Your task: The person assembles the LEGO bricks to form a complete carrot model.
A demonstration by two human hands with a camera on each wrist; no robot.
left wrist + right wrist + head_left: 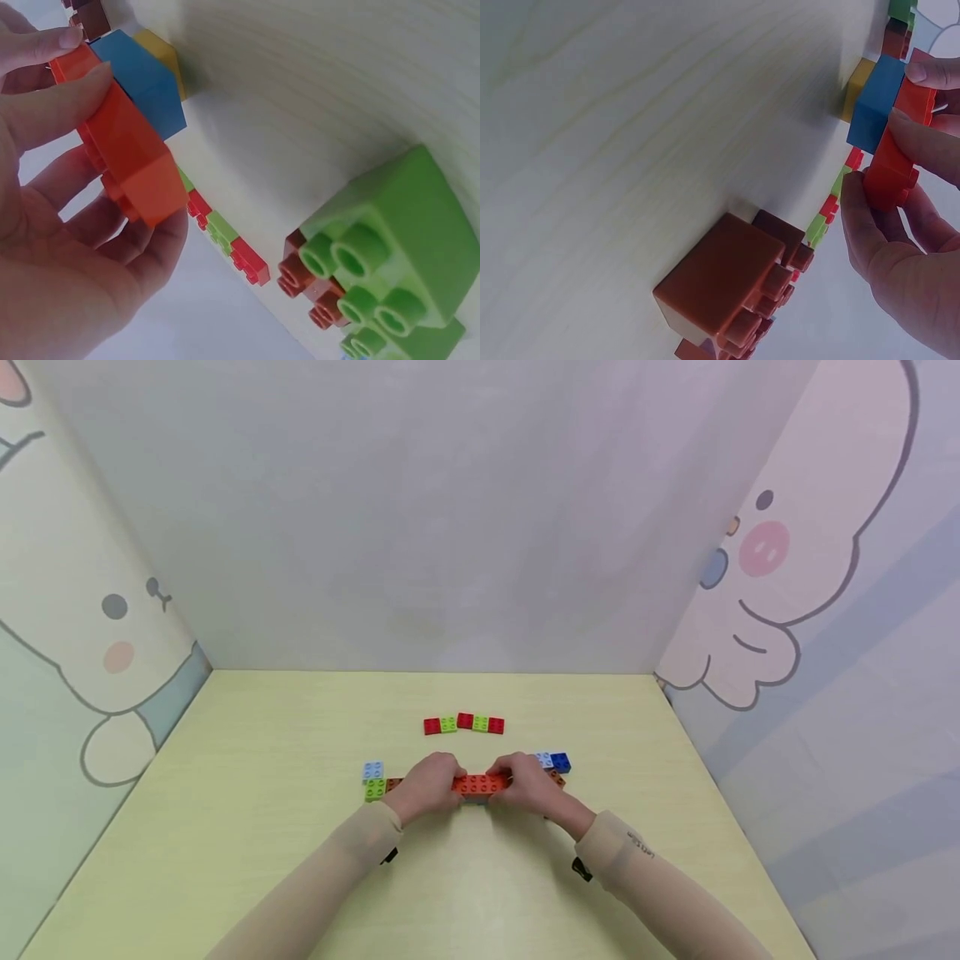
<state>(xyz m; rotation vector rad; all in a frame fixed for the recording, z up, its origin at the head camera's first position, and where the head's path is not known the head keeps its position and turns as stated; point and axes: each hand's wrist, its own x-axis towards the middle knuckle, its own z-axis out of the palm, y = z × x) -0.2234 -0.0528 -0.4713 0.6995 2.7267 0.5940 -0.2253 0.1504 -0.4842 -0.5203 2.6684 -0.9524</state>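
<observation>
A long orange-red brick (480, 785) lies across the middle of the table's work area, studs up, on top of a blue brick (146, 82). Below the blue one a yellow brick (853, 94) sits at the table surface. My left hand (427, 787) pinches the orange-red brick at its left end, thumb on the near side and fingers on the far side. At the other end my right hand (531, 785) grips it the same way. Beside the left hand stand a green brick (427, 232) and brown bricks; a brown brick (720, 274) is near the right hand.
Farther back lies a row of red bricks (465, 721) alternating with lime-green bricks (448, 724). A light blue brick (372, 770) is left of the hands; a dark blue brick (560, 763) is on the right. A grey-white wall (435, 527) rises behind the table.
</observation>
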